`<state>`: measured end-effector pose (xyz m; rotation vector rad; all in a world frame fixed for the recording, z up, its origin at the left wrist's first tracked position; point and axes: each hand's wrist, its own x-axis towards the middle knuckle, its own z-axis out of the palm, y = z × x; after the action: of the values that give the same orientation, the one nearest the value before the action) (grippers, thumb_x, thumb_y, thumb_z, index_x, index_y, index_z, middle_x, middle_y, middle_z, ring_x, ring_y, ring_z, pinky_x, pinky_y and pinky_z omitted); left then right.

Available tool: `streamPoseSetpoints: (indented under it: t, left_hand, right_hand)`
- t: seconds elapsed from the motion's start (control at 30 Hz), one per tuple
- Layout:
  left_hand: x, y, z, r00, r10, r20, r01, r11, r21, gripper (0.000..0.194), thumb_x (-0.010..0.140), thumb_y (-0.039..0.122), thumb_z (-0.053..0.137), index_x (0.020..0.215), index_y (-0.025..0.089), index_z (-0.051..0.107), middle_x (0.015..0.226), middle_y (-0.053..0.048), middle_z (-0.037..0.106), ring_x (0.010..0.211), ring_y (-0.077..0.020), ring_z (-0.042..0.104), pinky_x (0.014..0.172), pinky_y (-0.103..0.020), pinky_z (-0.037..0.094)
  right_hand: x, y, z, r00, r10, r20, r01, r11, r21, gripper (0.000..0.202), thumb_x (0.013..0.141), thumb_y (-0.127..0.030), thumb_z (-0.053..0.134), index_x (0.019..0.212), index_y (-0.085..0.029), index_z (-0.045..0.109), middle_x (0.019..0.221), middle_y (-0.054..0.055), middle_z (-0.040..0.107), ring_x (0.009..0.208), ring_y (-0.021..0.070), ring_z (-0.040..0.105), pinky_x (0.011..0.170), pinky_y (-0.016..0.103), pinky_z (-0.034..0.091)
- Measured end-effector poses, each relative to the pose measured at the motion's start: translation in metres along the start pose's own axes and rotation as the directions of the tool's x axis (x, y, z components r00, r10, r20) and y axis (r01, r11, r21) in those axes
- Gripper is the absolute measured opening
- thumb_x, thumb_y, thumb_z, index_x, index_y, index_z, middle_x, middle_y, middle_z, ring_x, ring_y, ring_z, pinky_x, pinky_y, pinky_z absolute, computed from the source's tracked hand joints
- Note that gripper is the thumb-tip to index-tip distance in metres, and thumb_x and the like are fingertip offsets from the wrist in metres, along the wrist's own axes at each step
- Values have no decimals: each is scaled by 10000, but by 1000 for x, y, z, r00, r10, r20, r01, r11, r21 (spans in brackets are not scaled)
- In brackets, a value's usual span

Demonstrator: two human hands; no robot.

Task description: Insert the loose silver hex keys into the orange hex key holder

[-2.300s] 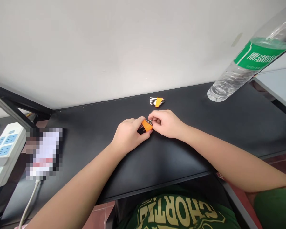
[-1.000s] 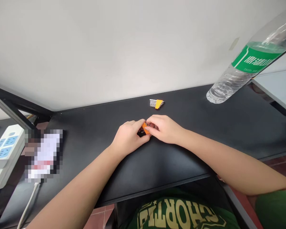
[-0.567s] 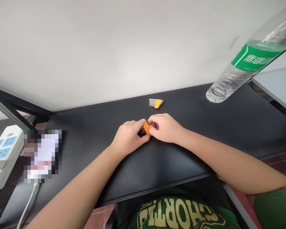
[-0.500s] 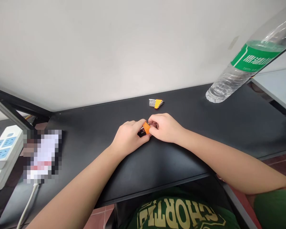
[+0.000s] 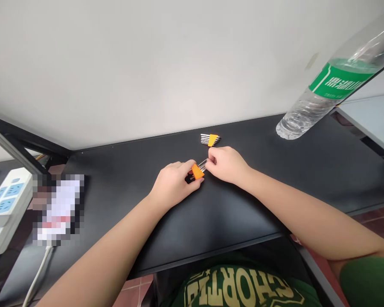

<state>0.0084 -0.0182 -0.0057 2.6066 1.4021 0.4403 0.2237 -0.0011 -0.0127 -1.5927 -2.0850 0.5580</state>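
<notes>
My left hand (image 5: 176,181) is closed around an orange holder (image 5: 197,172) with several thin metal rods, gripping it between thumb and fingers low over the black table. My right hand (image 5: 227,164) is closed in a pinch just to the right, at the ends of the silver rods (image 5: 203,164) that stick out of the holder. Its fingertips hide the rod ends, and how many rods it pinches is unclear. Beyond my right hand lies a second orange holder (image 5: 213,140), with a row of silver rods with dark tips.
A tall water bottle (image 5: 323,94) with a green label stands at the back right, near the white wall (image 5: 147,64). To the left lie a blurred-out device (image 5: 60,204) with a white cable (image 5: 38,273) and a white power strip (image 5: 11,200). The black table's (image 5: 211,238) front edge is close to my body.
My right hand has shifted right and slightly away from me, away from the orange holder, so more of the silver rods shows. My left hand keeps its grip in nearly the same place.
</notes>
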Motion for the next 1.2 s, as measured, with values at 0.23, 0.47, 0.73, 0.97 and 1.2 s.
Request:
streamPoseSetpoints:
  t: [0.23, 0.47, 0.73, 0.97, 1.2]
  left_hand:
    - [0, -3, 2, 999, -50, 22, 50, 999, -16, 268, 867, 404, 704, 1092, 266, 654, 830, 27, 678, 768, -149, 624, 701, -266, 450]
    - [-1, -3, 2, 999, -31, -20, 30, 999, -18, 253, 871, 435, 698, 1050, 260, 666, 812, 26, 684, 737, -142, 619, 700, -265, 448]
    - [0, -3, 1, 994, -36, -108, 35, 999, -11, 292, 841, 444, 726, 1053, 248, 683, 777, 24, 686, 704, -135, 630, 686, -254, 464]
    - [0, -7, 2, 986, -43, -159, 37, 998, -41, 285, 860, 453, 727, 1052, 248, 673, 769, 42, 683, 690, -110, 617, 677, -239, 465]
    - [0, -4, 0, 992, -37, -120, 30, 998, -55, 219, 851, 397, 731, 1003, 252, 668, 772, 54, 676, 685, -99, 593, 669, -232, 448]
  right_hand:
    - [9, 11, 1, 1000, 17, 18, -16, 998, -69, 193, 862, -238, 536, 687, -204, 463, 662, -1, 612, 578, 132, 470, 560, 287, 264]
    - [10, 17, -4, 992, -29, 123, 55, 976, -209, 192, 869, -248, 558, 694, -204, 494, 723, 26, 623, 621, 156, 472, 564, 308, 247]
    - [7, 18, -12, 995, -38, 97, 56, 981, -187, 115, 900, -303, 590, 956, -203, 600, 1067, 76, 658, 771, 191, 570, 620, 322, 341]
    - [0, 10, -10, 945, -220, 244, 253, 961, -109, 179, 897, -285, 606, 1047, -190, 626, 1125, 95, 611, 913, 215, 602, 694, 318, 402]
    - [-5, 4, -10, 951, -243, 193, 265, 959, -98, 120, 886, -238, 594, 990, -181, 610, 1059, 92, 603, 888, 214, 584, 755, 337, 422]
